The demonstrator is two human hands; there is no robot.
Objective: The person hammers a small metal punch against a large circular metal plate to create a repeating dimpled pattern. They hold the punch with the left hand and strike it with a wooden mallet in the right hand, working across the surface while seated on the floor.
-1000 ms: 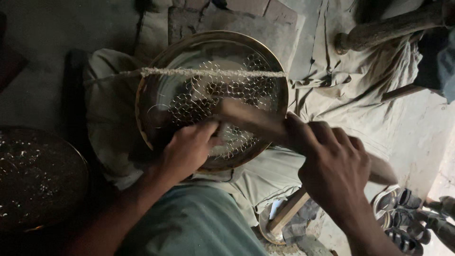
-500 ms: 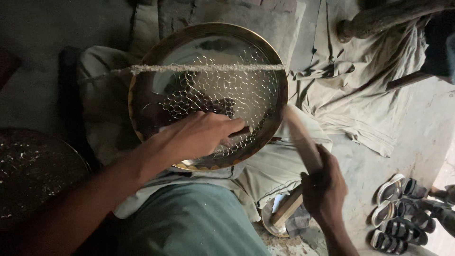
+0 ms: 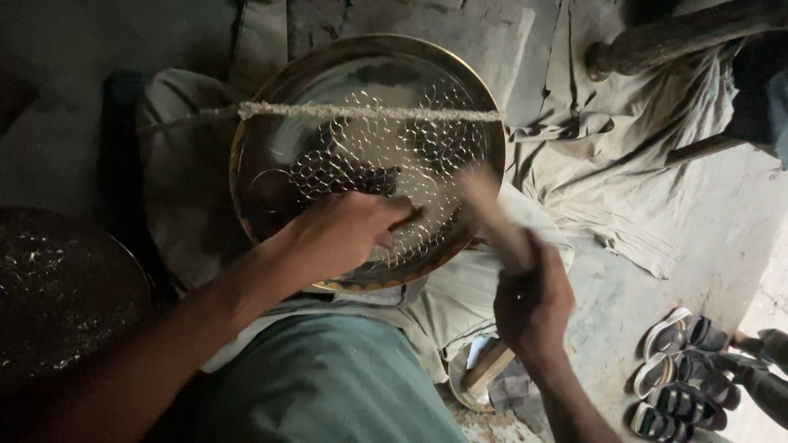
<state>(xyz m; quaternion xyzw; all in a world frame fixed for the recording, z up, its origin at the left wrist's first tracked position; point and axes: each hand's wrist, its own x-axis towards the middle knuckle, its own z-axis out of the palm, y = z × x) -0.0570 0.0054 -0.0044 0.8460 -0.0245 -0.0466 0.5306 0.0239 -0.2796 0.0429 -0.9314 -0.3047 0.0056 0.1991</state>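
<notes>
The fingers of the left hand (image 3: 349, 234) are curled together and pressed down on the patterned face of a round, shiny brass-rimmed metal plate (image 3: 271, 139), holding something too small to make out. The right hand (image 3: 532, 299) is clamped around a pale wooden mallet handle (image 3: 492, 215), blurred, angled over the plate's lower right edge. A rough twisted cord (image 3: 369, 111) stretches across the plate's upper part. The plate rests on crumpled beige cloth (image 3: 640, 164). A dark round tray (image 3: 57, 287) lies at far left; sandals (image 3: 677, 369) sit at lower right.
</notes>
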